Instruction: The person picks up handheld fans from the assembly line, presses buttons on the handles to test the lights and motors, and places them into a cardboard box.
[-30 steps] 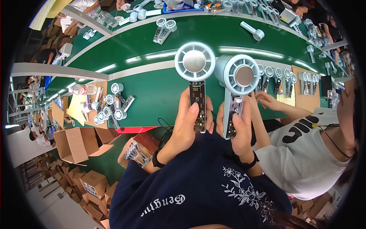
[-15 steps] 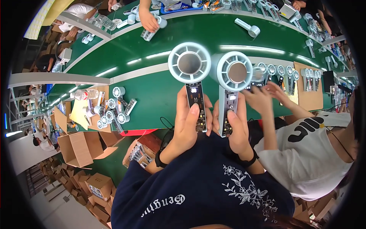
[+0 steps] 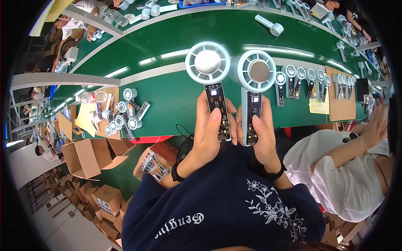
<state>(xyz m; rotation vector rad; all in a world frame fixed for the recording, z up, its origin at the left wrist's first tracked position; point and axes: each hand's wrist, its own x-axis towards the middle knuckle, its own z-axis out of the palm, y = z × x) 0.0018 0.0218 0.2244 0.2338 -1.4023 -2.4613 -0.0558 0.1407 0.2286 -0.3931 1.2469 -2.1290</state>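
Upright in my left hand [image 3: 206, 133] is a pale blue handheld fan [image 3: 207, 62] with a round ringed head. Its handle lies uncovered, showing a black circuit board and a small lit white display. My right hand [image 3: 264, 137] grips a second handheld fan [image 3: 259, 71] of the same kind, its display also glowing. Each thumb presses on the board below the display, with the fingers wrapped behind the handle. The two fans stand side by side, heads close together, above the near edge of the green table [image 3: 167, 104].
A row of similar fans [image 3: 311, 74] lies to the right, some on brown cardboard [image 3: 341, 109]. More fans [image 3: 121, 107] lie heaped at the left beside a plastic bottle [image 3: 94, 97]. Cartons [image 3: 90, 158] stand below left. A co-worker in a white shirt [image 3: 335, 171] sits close at my right.
Both fans have risen slightly, and the right one's display now faces me more plainly. The co-worker's hands have drawn back right from the row of fans. A hand across the table has left with a fan.
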